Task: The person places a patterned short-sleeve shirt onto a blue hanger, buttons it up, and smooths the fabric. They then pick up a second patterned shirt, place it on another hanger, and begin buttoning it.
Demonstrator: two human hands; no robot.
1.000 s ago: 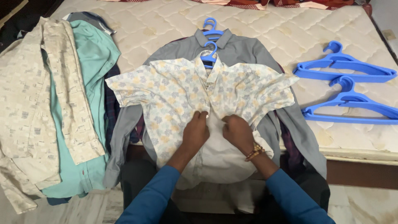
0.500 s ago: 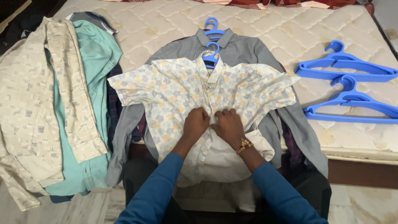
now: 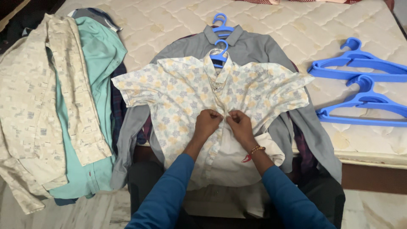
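Since the earlier views, both hands have crept up the front of the floral shirt (image 3: 178, 91) lying on the grey shirt (image 3: 254, 51), left hand (image 3: 207, 123) and right hand (image 3: 238, 124) pinched shut on its placket, apparently buttoning.

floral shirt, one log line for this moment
left hand on floral shirt front | right hand same | on hanger | over grey shirt

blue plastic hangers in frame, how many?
4: one in the floral short-sleeved shirt, one in the grey shirt beneath, two loose on the mattress at right. Others may be hidden.
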